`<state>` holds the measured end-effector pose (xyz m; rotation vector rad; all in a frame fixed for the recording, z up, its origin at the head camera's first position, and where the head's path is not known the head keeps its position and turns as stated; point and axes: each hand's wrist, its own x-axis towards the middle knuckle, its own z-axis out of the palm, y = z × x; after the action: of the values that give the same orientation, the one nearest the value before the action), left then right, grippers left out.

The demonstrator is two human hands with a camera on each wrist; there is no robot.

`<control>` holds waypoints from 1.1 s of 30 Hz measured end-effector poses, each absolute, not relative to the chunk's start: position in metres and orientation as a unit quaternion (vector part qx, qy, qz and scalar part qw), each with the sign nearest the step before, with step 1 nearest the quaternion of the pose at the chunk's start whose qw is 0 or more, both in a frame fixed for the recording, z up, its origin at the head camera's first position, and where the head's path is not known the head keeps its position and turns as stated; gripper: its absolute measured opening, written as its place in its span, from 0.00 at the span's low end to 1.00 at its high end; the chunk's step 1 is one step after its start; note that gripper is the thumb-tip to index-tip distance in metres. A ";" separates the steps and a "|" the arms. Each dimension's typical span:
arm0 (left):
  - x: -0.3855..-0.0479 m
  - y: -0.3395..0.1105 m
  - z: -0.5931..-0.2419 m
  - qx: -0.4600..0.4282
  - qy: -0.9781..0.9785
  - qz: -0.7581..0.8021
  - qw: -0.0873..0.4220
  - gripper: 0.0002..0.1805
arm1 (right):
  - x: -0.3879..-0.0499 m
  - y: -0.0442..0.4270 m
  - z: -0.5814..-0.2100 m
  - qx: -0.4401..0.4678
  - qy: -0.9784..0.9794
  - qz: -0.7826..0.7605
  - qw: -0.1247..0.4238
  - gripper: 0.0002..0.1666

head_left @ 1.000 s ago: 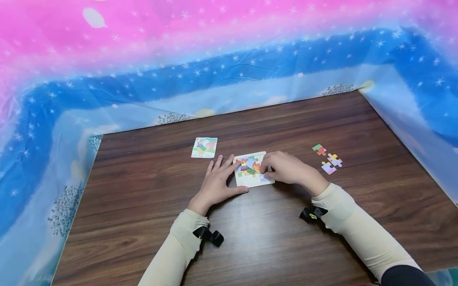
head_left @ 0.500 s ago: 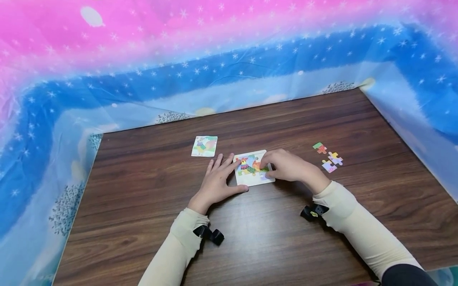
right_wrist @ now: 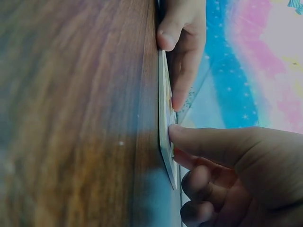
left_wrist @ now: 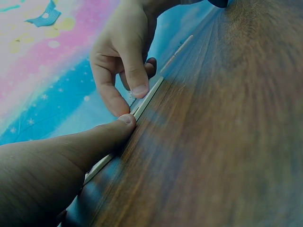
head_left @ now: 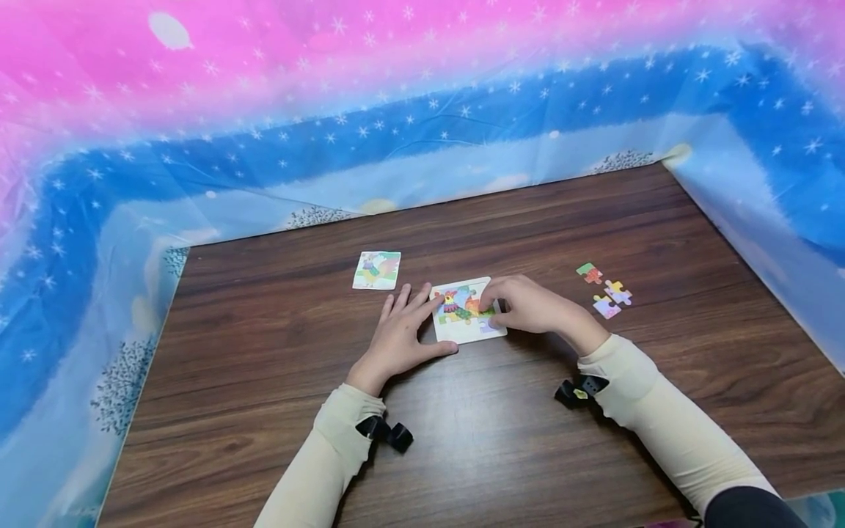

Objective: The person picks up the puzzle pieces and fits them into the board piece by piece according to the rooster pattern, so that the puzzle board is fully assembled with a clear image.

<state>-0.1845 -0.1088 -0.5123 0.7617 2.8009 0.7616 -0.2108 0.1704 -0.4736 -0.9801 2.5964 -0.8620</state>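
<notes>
A white-framed puzzle board [head_left: 470,338] with a rooster picture lies flat on the table, its pieces partly filling it. My left hand [head_left: 396,343] is spread at the board's left side, with a fingertip on the picture and the thumb at the near edge. My right hand [head_left: 528,306] bends over the board's right part, thumb and index pinching a puzzle piece that the fingers mostly hide. In the right wrist view, the right thumb [right_wrist: 208,142] touches the picture side of the board [right_wrist: 162,101]. The left wrist view shows the left thumb [left_wrist: 106,139] against the board's edge.
A rooster picture card [head_left: 377,270] lies beyond the left hand. Off to the right, several loose pieces rest together, among them a green-and-red one [head_left: 590,273] and a purple one [head_left: 607,306]. Patterned cloth [head_left: 422,132] borders the wooden table [head_left: 264,411].
The right hand's fingers have shifted slightly over the board's right part, showing a little more of the picture. My left hand keeps its place.
</notes>
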 end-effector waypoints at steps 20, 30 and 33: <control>-0.187 -0.108 -0.507 0.251 0.931 0.254 0.077 0.51 | -0.218 0.172 -0.480 -0.327 0.878 -0.328 0.119 0.04; -0.186 -0.109 -0.512 0.248 0.932 0.255 0.066 0.52 | -0.217 0.244 -0.431 -0.290 0.919 -0.257 0.069 0.10; -0.185 -0.108 -0.512 0.249 0.933 0.251 0.070 0.51 | -0.206 0.285 -0.431 -0.226 0.942 -0.219 0.120 0.15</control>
<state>-0.1848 -0.1080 -0.5116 0.7489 2.8069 0.7545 -0.2056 0.2852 -0.4305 -0.6590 2.7520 -0.6399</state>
